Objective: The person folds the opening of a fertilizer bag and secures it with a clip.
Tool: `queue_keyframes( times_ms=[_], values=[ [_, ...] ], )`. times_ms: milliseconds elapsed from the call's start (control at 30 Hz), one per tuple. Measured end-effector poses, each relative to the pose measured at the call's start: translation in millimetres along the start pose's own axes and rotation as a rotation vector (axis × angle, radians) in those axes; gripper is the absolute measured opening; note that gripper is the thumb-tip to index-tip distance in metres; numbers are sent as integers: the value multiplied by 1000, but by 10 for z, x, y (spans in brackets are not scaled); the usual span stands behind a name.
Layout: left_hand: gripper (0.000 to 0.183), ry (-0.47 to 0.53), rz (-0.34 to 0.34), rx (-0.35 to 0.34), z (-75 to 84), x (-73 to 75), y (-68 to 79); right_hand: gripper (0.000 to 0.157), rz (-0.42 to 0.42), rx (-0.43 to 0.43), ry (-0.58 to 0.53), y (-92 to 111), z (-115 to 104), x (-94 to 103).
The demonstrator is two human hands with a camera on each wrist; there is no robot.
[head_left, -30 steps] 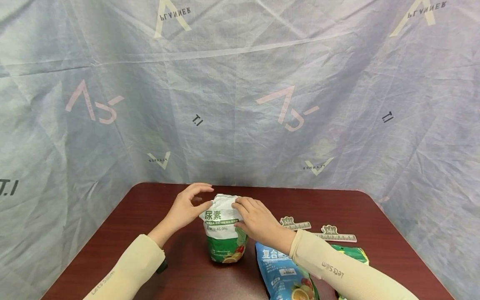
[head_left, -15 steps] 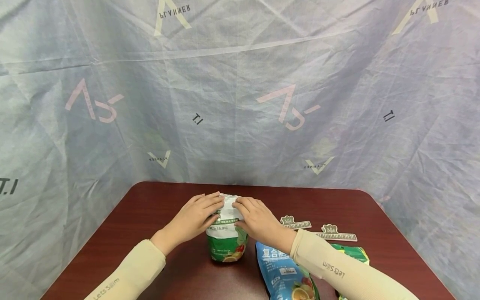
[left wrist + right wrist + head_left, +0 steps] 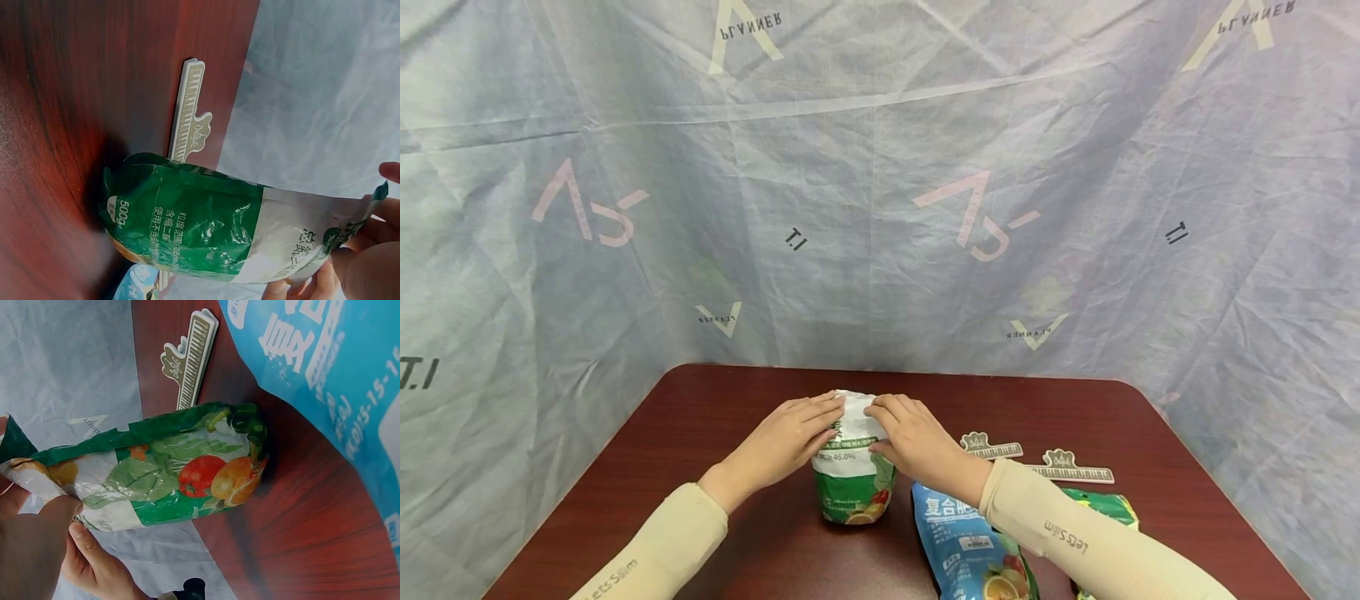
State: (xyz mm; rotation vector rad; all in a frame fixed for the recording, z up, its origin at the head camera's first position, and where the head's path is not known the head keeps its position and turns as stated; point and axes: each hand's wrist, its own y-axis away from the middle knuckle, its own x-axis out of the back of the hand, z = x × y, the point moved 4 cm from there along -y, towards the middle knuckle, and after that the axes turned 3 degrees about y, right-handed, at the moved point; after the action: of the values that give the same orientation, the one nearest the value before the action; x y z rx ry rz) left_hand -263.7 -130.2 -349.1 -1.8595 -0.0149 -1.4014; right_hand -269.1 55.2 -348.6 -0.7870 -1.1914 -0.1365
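Note:
A white and green fertilizer bag (image 3: 853,487) stands upright on the table, with fruit pictures on its lower front. My left hand (image 3: 786,437) pinches its upper left edge, thumb on the near side. On the opposite edge, my right hand (image 3: 919,437) pinches the top between thumb and fingers. From the left wrist view, the bag's side (image 3: 206,231) shows a "500g" mark, and the left thumb (image 3: 369,265) presses the crumpled white top. Tomato and leaf prints cover the side facing the right wrist camera, where the right thumb (image 3: 59,512) lies against the folded upper part.
A blue fertilizer pouch (image 3: 966,546) lies right of the bag, partly under the right forearm. Beyond it are two flat clips with piano-key patterns, one nearer the bag (image 3: 992,450) and one farther right (image 3: 1075,474). A green packet (image 3: 1105,506) shows past the sleeve.
My left hand has come in from beside the bag and taken hold of its upper left edge, covering part of the lettering. The right hand keeps its hold.

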Motion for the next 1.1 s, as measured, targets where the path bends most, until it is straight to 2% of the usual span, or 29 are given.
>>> queue_keyframes(
  times_ms=[267,633,900,1100],
  values=[
    [36,89,-39,68,-40,-13,38,43,-5,-21,-70,-10,0,13],
    [33,293,-66,174,-85,-8,58,37,-46,-51,-187,-29,14,10],
    [31,428,-113,275,-114,-22,59,21,-64,-68,-297,-70,42,77],
    [28,514,-133,344,-136,-31,67,17,-45,-75,-362,-72,66,78]
  ],
)
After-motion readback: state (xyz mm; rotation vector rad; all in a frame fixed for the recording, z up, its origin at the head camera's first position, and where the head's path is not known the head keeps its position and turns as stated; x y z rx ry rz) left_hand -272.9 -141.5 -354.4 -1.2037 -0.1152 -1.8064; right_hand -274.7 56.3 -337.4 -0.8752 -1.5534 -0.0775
